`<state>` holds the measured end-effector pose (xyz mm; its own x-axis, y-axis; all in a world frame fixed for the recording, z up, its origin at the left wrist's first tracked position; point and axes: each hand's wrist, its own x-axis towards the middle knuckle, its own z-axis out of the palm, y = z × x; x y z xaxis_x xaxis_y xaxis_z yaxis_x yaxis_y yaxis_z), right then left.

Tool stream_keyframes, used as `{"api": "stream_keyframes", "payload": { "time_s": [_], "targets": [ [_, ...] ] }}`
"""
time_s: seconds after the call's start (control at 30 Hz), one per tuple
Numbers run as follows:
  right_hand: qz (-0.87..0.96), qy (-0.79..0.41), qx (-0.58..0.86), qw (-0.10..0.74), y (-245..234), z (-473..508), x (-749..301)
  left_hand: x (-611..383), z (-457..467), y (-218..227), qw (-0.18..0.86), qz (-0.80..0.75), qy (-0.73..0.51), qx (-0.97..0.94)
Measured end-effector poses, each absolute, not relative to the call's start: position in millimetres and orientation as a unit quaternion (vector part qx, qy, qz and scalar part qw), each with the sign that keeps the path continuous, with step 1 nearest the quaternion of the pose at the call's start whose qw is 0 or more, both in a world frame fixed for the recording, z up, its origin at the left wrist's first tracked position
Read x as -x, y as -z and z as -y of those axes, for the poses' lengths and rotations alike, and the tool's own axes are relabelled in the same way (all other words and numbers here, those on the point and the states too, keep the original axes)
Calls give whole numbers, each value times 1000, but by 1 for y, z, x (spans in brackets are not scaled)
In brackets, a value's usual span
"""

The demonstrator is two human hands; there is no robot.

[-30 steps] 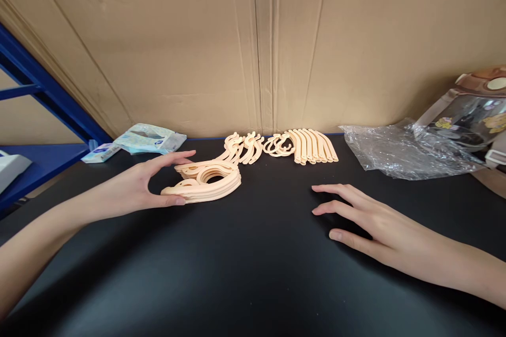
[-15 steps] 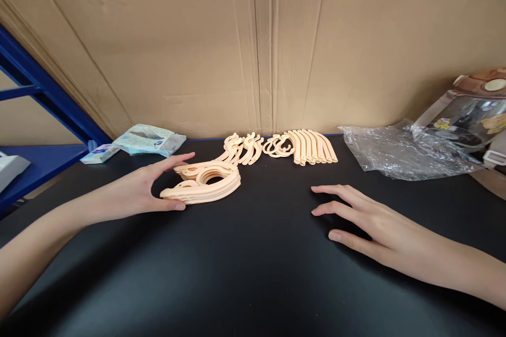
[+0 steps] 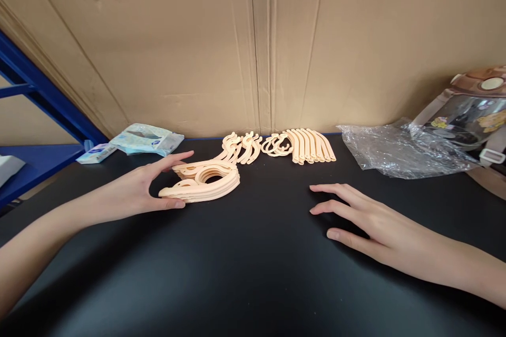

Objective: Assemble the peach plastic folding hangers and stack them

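Note:
Several peach-coloured folding hangers (image 3: 219,192) lie in a neat stack on the black table, left of the middle. My left hand (image 3: 136,189) spans the left end of this stack, the thumb along its front side and the index finger stretched past its back edge. The remaining left fingers are mostly hidden. My right hand (image 3: 367,221) hovers low over the table on the right, fingers apart, holding nothing. Behind the stack are loose curved peach pieces (image 3: 241,147), some hook-shaped pieces (image 3: 276,145) and a row of curved arm pieces (image 3: 312,146).
A blue tissue pack (image 3: 146,139) and a smaller pack (image 3: 95,153) lie at the back left, near a blue metal frame (image 3: 43,87). Crumpled clear plastic (image 3: 395,150) and a strapped drinking bottle (image 3: 470,110) are at the right. Cardboard (image 3: 190,52) stands behind the black table (image 3: 237,274).
The whole view has shifted very slightly. Both hands and the pieces keep their places.

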<state>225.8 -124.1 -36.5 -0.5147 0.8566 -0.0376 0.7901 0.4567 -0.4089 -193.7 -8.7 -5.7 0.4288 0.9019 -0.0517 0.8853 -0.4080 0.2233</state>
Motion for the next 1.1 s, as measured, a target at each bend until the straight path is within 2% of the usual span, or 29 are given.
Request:
{"api": "stream_keyframes", "payload": {
  "time_s": [0.6, 0.77, 1.0, 1.1],
  "targets": [
    [848, -191, 482, 108, 34, 125, -226, 184, 13, 3, 115, -541, -47, -832],
    [848, -196, 482, 99, 35, 125, -227, 178, 20, 3, 119, -552, -85, -821],
    [848, -197, 483, 98, 36, 125, -227, 186, 11, 4, 117, -544, -46, -830],
    [846, -198, 484, 102, 35, 124, -226, 185, 13, 6, 117, -545, -65, -827]
  ]
}}
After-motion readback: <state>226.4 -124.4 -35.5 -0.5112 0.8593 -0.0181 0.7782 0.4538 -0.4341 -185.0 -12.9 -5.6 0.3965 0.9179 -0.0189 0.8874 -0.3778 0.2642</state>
